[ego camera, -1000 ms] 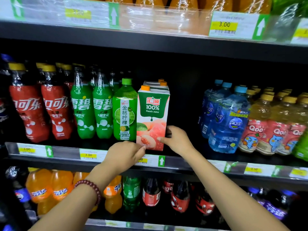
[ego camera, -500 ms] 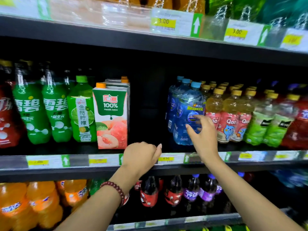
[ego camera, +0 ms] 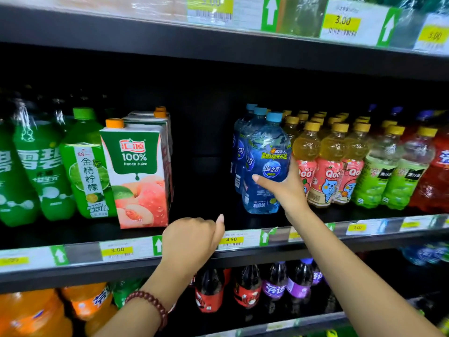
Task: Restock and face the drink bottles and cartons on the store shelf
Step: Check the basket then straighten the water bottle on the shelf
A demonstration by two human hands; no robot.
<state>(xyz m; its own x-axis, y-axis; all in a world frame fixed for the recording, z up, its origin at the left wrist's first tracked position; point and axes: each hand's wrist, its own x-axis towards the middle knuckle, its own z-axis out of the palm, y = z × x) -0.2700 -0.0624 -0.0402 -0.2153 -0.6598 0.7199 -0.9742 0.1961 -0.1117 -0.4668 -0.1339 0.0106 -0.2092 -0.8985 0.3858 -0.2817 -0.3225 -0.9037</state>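
The peach juice carton [ego camera: 138, 176] has a green top panel with white lettering and a red logo, above pink-orange peaches, and an orange cap. Beside it the lime drink bottle [ego camera: 87, 166] is bright green with a white label strip and a green cap. The front water bottle [ego camera: 266, 164] is clear blue with a blue label, yellow-green lettering and a light blue cap. The Qoo bottles [ego camera: 330, 166] hold pale yellow liquid under yellow caps, with pink labels bearing a blue cartoon figure. The shelf [ego camera: 82, 271] is black, its edge strip carrying yellow price tags and green arrow markers. The bracelet [ego camera: 150, 305] has dark red beads
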